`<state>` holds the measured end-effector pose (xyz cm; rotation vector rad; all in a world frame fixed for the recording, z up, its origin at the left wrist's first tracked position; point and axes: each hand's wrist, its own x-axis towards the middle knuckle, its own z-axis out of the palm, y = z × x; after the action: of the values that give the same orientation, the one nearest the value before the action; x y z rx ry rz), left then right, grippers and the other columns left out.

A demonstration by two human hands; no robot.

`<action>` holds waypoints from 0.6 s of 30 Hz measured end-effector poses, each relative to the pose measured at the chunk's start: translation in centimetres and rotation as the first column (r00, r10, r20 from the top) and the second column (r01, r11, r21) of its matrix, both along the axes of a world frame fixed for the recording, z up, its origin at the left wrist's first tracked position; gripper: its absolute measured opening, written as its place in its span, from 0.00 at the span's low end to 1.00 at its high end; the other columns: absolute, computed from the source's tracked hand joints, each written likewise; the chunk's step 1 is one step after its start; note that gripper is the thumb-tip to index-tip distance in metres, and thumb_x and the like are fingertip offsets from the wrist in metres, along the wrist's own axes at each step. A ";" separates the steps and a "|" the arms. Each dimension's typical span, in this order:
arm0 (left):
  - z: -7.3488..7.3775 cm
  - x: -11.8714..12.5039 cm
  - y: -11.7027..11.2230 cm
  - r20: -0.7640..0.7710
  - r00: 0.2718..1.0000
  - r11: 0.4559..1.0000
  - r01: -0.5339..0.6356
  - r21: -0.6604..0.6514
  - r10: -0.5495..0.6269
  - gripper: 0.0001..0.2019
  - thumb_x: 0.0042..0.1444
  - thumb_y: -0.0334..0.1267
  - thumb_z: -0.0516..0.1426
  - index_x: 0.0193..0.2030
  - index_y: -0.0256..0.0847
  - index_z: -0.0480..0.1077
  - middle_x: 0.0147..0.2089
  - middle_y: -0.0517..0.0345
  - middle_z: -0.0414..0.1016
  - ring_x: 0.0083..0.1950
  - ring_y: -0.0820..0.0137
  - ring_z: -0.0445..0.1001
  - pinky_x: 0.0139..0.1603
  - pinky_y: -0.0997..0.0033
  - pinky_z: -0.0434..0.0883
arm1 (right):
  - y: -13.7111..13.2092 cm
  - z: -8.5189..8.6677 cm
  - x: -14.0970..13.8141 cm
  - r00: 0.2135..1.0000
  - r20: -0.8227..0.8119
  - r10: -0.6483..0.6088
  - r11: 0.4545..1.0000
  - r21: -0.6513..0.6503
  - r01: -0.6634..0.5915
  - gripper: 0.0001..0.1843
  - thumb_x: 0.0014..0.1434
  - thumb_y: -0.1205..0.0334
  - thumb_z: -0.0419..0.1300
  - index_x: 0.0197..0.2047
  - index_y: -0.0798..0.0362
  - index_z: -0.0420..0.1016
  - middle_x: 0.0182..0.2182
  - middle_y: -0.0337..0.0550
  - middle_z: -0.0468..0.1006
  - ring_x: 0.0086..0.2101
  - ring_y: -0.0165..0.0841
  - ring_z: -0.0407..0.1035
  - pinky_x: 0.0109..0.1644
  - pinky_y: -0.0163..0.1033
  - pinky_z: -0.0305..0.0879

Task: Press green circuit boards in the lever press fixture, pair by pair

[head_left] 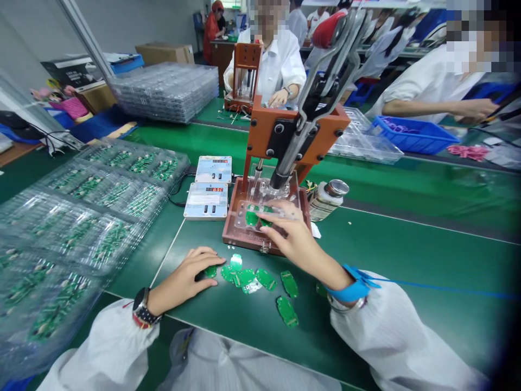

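Observation:
My left hand (pixel 185 277) rests on the green table, its thumb and fingers curved round a small green circuit board (pixel 210 271). My right hand (pixel 295 236) reaches to the clear plate (pixel 241 221) at the base of an orange toggle press (pixel 299 141). One green circuit board (pixel 251 217) sits in that plate. Another, partly covered by my right hand, lies at its thumb and forefinger. Several loose boards (pixel 266 279) are spread on the table between my hands. The press's red-gripped lever (pixel 328 31) points up.
Stacked clear trays (pixel 134 225) of circuit boards fill the left. Two counter boxes (pixel 205 201) stand left of the press, a bottle (pixel 329 200) right of it. A blue strap (pixel 350 285) trails from my right wrist. Across the bench are co-workers (pixel 280 60) and a blue bin (pixel 415 136).

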<state>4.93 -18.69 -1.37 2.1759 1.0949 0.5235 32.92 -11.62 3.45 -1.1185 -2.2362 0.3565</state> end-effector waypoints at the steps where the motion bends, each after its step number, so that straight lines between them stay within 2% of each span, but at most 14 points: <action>1: 0.0 0.2 0.1 0.003 1.000 1.000 0.006 0.008 -0.006 0.20 0.60 0.40 0.59 0.59 0.47 0.66 0.56 0.52 0.71 0.59 0.60 0.64 0.58 0.53 0.63 | 0.0 0.2 -0.6 0.999 0.046 0.016 1.000 -0.011 -0.016 0.16 0.66 0.59 0.51 0.54 0.48 0.71 0.54 0.50 0.68 0.56 0.45 0.60 0.57 0.58 0.60; 4: 0.0 0.9 -0.1 -0.015 1.000 0.997 -0.006 0.071 0.007 0.21 0.59 0.40 0.60 0.59 0.46 0.65 0.55 0.52 0.72 0.58 0.60 0.65 0.57 0.55 0.63 | 0.0 0.9 -2.0 0.988 0.153 0.033 0.999 -0.040 -0.028 0.17 0.67 0.62 0.49 0.56 0.51 0.70 0.54 0.52 0.68 0.57 0.45 0.60 0.58 0.58 0.60; 7: -0.2 1.7 -0.8 -0.041 0.998 0.979 -0.045 0.197 0.054 0.15 0.62 0.38 0.57 0.56 0.43 0.67 0.50 0.53 0.75 0.54 0.61 0.68 0.53 0.58 0.63 | 0.3 1.3 -2.7 0.983 0.183 0.028 0.998 -0.064 -0.017 0.17 0.66 0.63 0.50 0.56 0.50 0.70 0.55 0.52 0.67 0.57 0.45 0.60 0.58 0.58 0.59; 10: -0.1 2.5 -1.7 -0.085 0.993 0.937 -0.049 0.345 0.083 0.12 0.64 0.37 0.54 0.53 0.41 0.68 0.46 0.54 0.77 0.52 0.61 0.69 0.52 0.58 0.61 | 0.7 1.2 -2.7 0.981 0.191 0.021 0.998 -0.062 -0.009 0.17 0.66 0.63 0.51 0.56 0.51 0.70 0.54 0.54 0.67 0.54 0.44 0.63 0.57 0.57 0.60; 12: 0.1 3.0 -2.4 -0.118 0.986 0.897 -0.057 0.439 0.120 0.11 0.65 0.37 0.53 0.52 0.40 0.69 0.43 0.54 0.77 0.50 0.60 0.69 0.52 0.57 0.58 | 0.6 0.9 -2.8 0.981 0.195 -0.011 1.000 0.008 0.009 0.16 0.65 0.63 0.52 0.54 0.53 0.72 0.53 0.55 0.67 0.52 0.45 0.64 0.55 0.57 0.61; 15: 0.3 3.4 -3.1 -0.132 0.978 0.848 -0.070 0.525 0.163 0.10 0.66 0.38 0.52 0.49 0.37 0.70 0.39 0.54 0.77 0.47 0.60 0.70 0.51 0.58 0.57 | -1.3 0.8 -2.9 0.981 0.185 -0.065 0.983 0.181 0.031 0.15 0.65 0.65 0.50 0.52 0.56 0.72 0.52 0.59 0.66 0.52 0.48 0.62 0.52 0.56 0.62; 18: 0.1 3.6 -3.4 -0.114 0.984 0.852 -0.061 0.520 0.139 0.11 0.65 0.40 0.53 0.47 0.37 0.71 0.38 0.54 0.75 0.46 0.62 0.70 0.50 0.61 0.59 | -4.9 1.2 -2.3 0.986 0.163 -0.040 0.975 0.224 0.002 0.14 0.65 0.67 0.49 0.51 0.56 0.70 0.50 0.58 0.66 0.52 0.45 0.60 0.50 0.52 0.64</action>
<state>8.55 -22.08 -1.22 2.6652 1.2622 0.7875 30.64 -16.53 4.69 -1.0836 -2.3378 0.0002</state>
